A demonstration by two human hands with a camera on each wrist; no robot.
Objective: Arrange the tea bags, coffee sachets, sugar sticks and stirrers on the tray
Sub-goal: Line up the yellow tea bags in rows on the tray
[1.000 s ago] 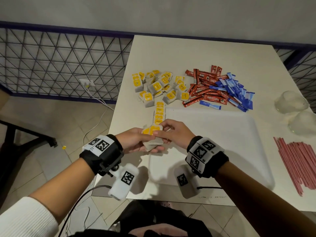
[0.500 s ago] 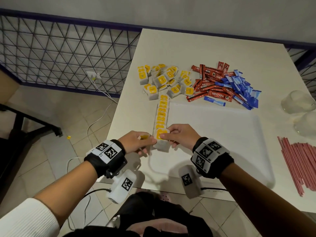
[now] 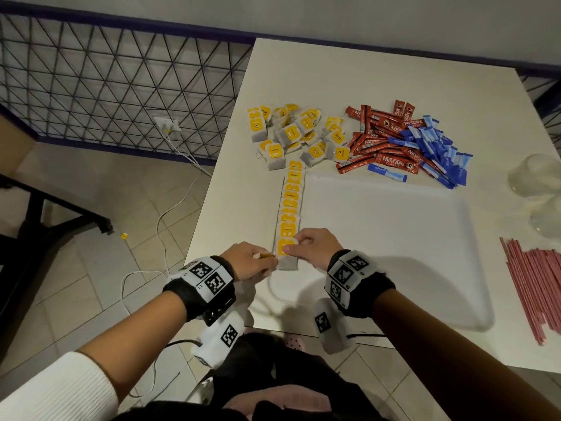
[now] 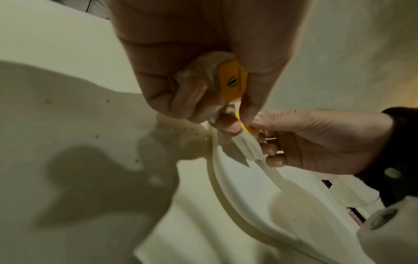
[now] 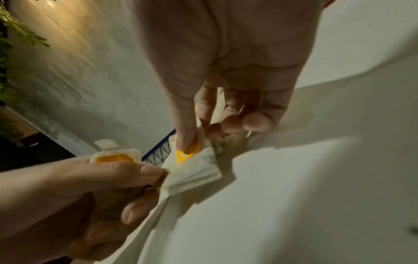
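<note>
Both hands at the near end of the tea-bag row point(image 3: 290, 208), which runs along the left edge of the tray point(image 3: 394, 238) toward the tabletop's far edge. Compared with a second earlier, when the hands held the bags raised, the right hand point(image 3: 312, 246) has lowered one tea bag point(image 3: 287, 253) onto the tray and pinches it there; the left hand point(image 3: 247, 262) is curled round a spare tea bag point(image 4: 226, 78). The row thus gains one bag. The loose tea bags point(image 3: 297, 133), coffee sachets point(image 3: 382, 138), sugar sticks point(image 3: 437, 147) and stirrers point(image 3: 534, 278) remain off the tray.
</note>
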